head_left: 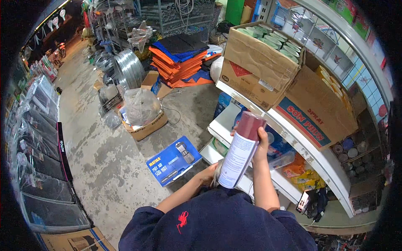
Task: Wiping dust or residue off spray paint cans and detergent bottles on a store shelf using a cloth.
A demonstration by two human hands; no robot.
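A spray can (237, 161) with a maroon cap and a white label full of small print is held tilted in front of my chest, cap end away from me. My right hand (261, 144) grips its upper part from the right, thumb along the edge by the cap, fingers mostly hidden behind. Low on the can's left side is my left hand (207, 173), closed on a greyish rag (217, 172) that presses against the can near its base. Part of the rag is hidden by the can and the hand.
White shelves (293, 142) run along the right, bearing a carton of green-topped cans (255, 79) and a spray paint carton (320, 106). A blue appliance box (173, 161) lies on the concrete floor, near an open carton (144, 125). Folded orange tarps (178, 69) are stacked beyond.
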